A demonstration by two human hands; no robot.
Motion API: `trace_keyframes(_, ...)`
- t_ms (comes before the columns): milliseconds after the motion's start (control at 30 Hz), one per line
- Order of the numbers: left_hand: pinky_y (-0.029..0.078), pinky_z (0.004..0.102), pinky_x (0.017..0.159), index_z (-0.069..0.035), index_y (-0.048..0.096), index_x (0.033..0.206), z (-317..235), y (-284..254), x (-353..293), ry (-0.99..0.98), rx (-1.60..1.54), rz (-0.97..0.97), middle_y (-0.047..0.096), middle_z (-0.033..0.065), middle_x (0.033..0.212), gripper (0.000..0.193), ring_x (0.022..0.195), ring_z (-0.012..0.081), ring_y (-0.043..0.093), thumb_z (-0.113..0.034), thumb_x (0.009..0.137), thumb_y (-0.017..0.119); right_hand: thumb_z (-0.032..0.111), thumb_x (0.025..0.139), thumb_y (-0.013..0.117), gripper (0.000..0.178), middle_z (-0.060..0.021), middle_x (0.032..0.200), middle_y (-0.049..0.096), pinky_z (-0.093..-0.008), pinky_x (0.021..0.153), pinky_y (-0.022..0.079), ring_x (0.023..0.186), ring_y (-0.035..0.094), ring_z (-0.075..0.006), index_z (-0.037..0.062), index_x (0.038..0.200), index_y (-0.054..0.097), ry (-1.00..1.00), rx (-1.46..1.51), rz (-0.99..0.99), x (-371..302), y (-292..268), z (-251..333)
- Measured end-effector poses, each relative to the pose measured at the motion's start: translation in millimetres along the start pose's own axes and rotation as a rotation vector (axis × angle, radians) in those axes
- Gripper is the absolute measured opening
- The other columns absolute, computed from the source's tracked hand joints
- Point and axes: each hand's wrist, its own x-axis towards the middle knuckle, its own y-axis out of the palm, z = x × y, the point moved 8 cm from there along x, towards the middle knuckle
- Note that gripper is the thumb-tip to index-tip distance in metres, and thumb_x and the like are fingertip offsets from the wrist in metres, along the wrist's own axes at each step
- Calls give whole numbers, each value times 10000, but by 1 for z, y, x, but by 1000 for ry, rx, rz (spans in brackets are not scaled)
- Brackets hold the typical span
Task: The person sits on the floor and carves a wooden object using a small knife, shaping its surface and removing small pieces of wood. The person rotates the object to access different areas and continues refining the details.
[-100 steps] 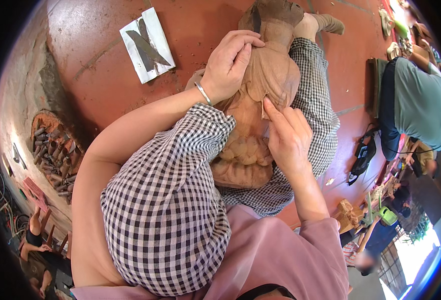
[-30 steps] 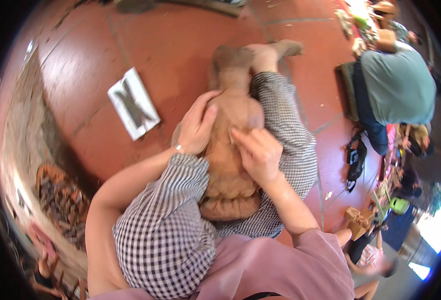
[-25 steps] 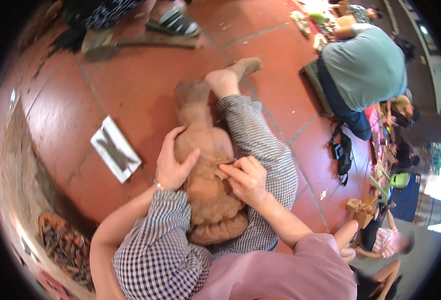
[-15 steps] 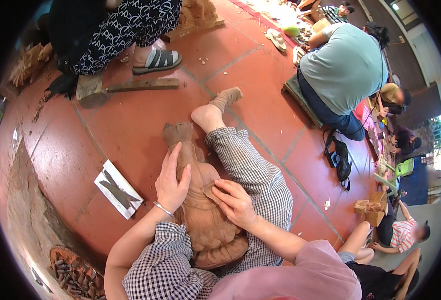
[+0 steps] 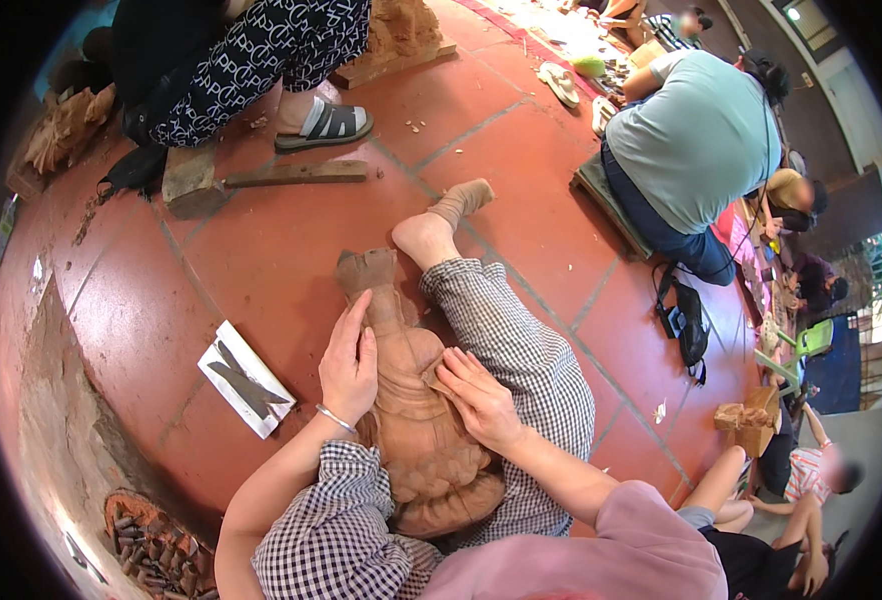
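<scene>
A carved wooden figure [image 5: 416, 410] lies lengthwise between my legs, its narrow end pointing away from me and its rounded, ridged base close to my lap. My left hand [image 5: 348, 365] rests along the figure's left side, fingers stretched out and thumb apart. On the right side of the figure, my right hand [image 5: 481, 400] presses a small brown piece of sandpaper [image 5: 434, 377] against the wood under its fingertips. Most of that piece is hidden by the fingers.
Left of me, flat dark metal tools [image 5: 246, 388] lie on white paper [image 5: 263, 425]. A wooden mallet [image 5: 196, 180] lies farther off, by a person's sandalled foot [image 5: 326, 125]. Several chisels [image 5: 156, 550] fill a hollow at lower left. A black bag [image 5: 686, 325] and seated people are at right.
My right hand has slid a little up the figure with the sandpaper, its fingers flatter and straighter. The left hand stays on the figure's side. The whole view has shifted slightly.
</scene>
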Motion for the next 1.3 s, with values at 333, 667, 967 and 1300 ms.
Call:
trace_keyframes(333, 450, 412, 1072, -116, 497, 1463, 3, -1, -1, 29, -1, -35, 562, 152, 1439, 450, 1326, 344, 540, -153, 1015, 480, 27, 887, 701, 364, -196, 1439, 554, -416, 1135, 424, 1351, 521, -355, 17, 1250, 680, 68, 116, -52, 9, 4, -7)
trace_keyframes(667, 448, 417, 1076, -123, 483, 1475, 3, -1, -1, 39, 5, -28, 567, 143, 1437, 463, 1325, 346, 541, -155, 1013, 488, 38, 804, 764, 278, -113, 1083, 609, -379, 868, 472, 959, 582, -295, 40, 1082, 750, 24, -52, -216, 41, -3, 8)
trace_keyframes(967, 432, 414, 1095, -88, 496, 1461, 4, 1, 1, 59, -42, -24, 564, 153, 1439, 455, 1336, 343, 532, -147, 1010, 495, -4, 904, 658, 245, -190, 1140, 710, -369, 938, 527, 1065, 677, -333, -46, 1140, 703, 272, 150, -197, 1, 4, -31)
trace_keyframes(1300, 442, 392, 1083, -105, 494, 1465, 9, -1, -3, -60, -67, 13, 569, 166, 1433, 464, 1314, 345, 554, -155, 1004, 509, -5, 944, 633, 281, -197, 1240, 694, -325, 1017, 506, 1171, 666, -257, -60, 1217, 671, 340, 364, -127, -17, 6, -41)
